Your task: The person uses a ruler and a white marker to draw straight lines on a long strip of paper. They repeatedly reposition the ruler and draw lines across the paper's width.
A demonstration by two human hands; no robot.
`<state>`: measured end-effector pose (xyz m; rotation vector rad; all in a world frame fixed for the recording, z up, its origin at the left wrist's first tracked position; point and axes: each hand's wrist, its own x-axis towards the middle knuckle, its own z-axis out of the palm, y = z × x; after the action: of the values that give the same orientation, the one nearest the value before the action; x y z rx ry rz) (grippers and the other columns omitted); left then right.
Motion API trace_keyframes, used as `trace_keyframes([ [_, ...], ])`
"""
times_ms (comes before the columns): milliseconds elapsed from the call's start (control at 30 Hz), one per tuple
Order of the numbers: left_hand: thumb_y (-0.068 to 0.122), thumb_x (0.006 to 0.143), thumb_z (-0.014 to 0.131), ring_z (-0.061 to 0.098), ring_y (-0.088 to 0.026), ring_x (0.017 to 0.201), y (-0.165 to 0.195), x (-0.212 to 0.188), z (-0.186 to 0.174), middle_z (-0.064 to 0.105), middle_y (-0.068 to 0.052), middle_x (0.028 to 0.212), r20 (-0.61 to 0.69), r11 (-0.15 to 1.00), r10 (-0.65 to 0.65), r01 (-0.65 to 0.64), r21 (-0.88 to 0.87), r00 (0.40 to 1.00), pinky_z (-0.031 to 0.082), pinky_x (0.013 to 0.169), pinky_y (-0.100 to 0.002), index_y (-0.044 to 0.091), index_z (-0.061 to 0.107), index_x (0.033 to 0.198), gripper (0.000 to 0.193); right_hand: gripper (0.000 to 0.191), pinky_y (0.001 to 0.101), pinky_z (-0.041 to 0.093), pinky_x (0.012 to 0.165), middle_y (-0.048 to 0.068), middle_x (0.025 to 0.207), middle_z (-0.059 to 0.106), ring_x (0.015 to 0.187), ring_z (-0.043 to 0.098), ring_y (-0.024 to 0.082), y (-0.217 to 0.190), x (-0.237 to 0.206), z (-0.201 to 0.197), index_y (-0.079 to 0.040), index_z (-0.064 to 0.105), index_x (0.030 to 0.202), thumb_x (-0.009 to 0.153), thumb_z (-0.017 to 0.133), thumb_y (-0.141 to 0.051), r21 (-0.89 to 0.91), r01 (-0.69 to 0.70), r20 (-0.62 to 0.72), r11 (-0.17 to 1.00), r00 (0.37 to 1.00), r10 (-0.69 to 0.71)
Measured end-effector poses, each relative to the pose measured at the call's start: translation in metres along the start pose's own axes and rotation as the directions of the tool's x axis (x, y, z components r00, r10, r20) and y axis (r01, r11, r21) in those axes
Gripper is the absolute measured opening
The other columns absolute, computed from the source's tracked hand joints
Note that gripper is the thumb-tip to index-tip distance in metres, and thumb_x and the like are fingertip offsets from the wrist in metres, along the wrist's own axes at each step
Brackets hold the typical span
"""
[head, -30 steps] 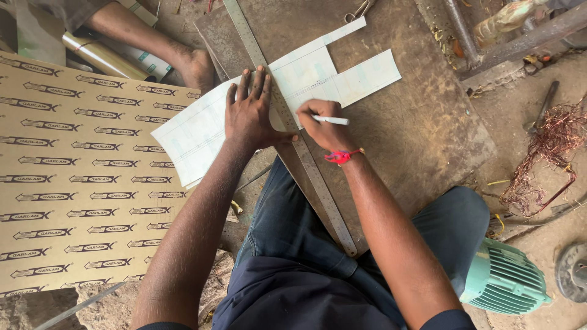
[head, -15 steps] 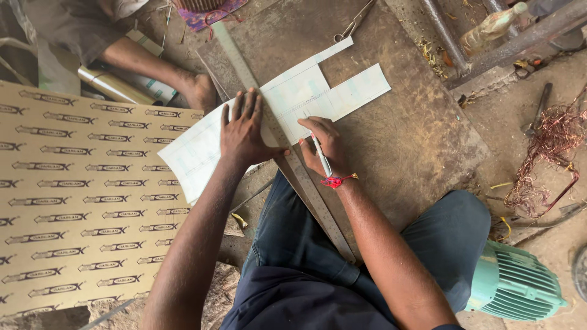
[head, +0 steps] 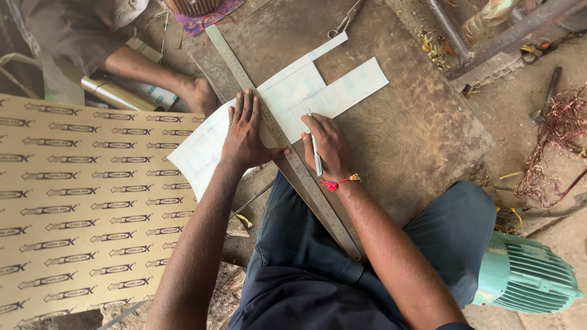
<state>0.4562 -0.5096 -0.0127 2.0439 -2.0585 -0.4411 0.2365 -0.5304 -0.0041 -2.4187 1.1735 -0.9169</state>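
Since the earlier frame, the right hand [head: 329,146] had turned so the pen [head: 315,150] it gripped ran along the ruler [head: 318,195], tip on the white sheet [head: 293,98]. Left hand [head: 244,131] remained flat, fingers spread, pressing ruler and sheet onto the board [head: 416,134]; it grasped nothing. Sheet lay under both hands, its left end overhanging the patterned panel [head: 92,201]. Another person's foot [head: 199,95] rested just beyond that end.

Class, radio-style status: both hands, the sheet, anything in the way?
Left hand flat on steel ruler. Right hand holds pen on white sheet. Nothing in the way.
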Motion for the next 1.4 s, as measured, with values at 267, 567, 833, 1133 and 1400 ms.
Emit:
trace_keyframes([
  [267, 0.077, 0.055, 0.089, 0.005, -0.039, 0.159, 0.019, 0.007, 0.0, 0.01, -0.026, 0.17, -0.027, 0.997, 0.065, -0.066, -0.036, 0.998, 0.009, 0.129, -0.055, -0.004, 0.015, 0.16, 0.152, 0.041, 0.0612, 0.035, 0.114, 0.023, 0.143, 0.062, 0.134, 0.059, 0.04, 0.002, -0.006, -0.018, -0.003, 0.06, 0.137, 0.103, 0.059, -0.026, -0.189, -0.003, 0.06, 0.982, 0.998, 0.014],
  [567, 0.076, 0.051, 0.09, 0.007, -0.034, 0.159, 0.018, -0.004, -0.013, 0.013, -0.021, 0.171, 0.011, 0.999, -0.024, 0.024, 0.047, 1.0, 0.011, 0.13, -0.053, -0.002, 0.015, 0.161, 0.155, 0.044, 0.0629, 0.028, 0.122, 0.023, 0.143, 0.063, 0.135, 0.059, 0.037, 0.013, 0.002, -0.04, -0.005, 0.059, 0.137, 0.106, 0.055, -0.035, -0.262, -0.032, 0.052, 0.965, 0.998, 0.047],
  [833, 0.074, 0.059, 0.089, 0.003, -0.043, 0.158, -0.001, -0.013, -0.009, 0.008, -0.03, 0.17, -0.048, 0.999, 0.019, -0.021, -0.044, 0.999, 0.01, 0.126, -0.062, -0.005, 0.015, 0.16, 0.148, 0.054, 0.0671, 0.024, 0.118, 0.027, 0.147, 0.059, 0.138, 0.056, 0.039, 0.016, 0.004, -0.043, -0.002, 0.057, 0.139, 0.105, 0.054, -0.044, -0.293, -0.022, 0.027, 0.956, 0.999, 0.031],
  [1133, 0.076, 0.063, 0.085, 0.002, -0.045, 0.157, 0.02, -0.009, -0.011, 0.008, -0.032, 0.168, -0.062, 0.997, 0.071, -0.073, -0.028, 0.996, 0.008, 0.128, -0.062, -0.01, 0.014, 0.159, 0.147, 0.053, 0.0688, 0.024, 0.119, 0.027, 0.145, 0.06, 0.136, 0.058, 0.039, 0.012, 0.012, -0.058, -0.003, 0.057, 0.138, 0.107, 0.053, -0.046, -0.332, -0.037, 0.037, 0.943, 0.998, 0.052],
  [1400, 0.076, 0.06, 0.086, 0.005, -0.038, 0.158, 0.014, -0.021, -0.016, 0.009, -0.025, 0.169, 0.003, 0.999, 0.004, -0.004, 0.05, 1.0, 0.01, 0.129, -0.054, -0.004, 0.014, 0.16, 0.147, 0.059, 0.0581, 0.042, 0.115, 0.021, 0.131, 0.069, 0.121, 0.064, 0.038, -0.015, 0.005, -0.049, -0.002, 0.059, 0.134, 0.099, 0.065, -0.05, 0.034, -0.092, 0.034, 0.995, 0.995, 0.091],
])
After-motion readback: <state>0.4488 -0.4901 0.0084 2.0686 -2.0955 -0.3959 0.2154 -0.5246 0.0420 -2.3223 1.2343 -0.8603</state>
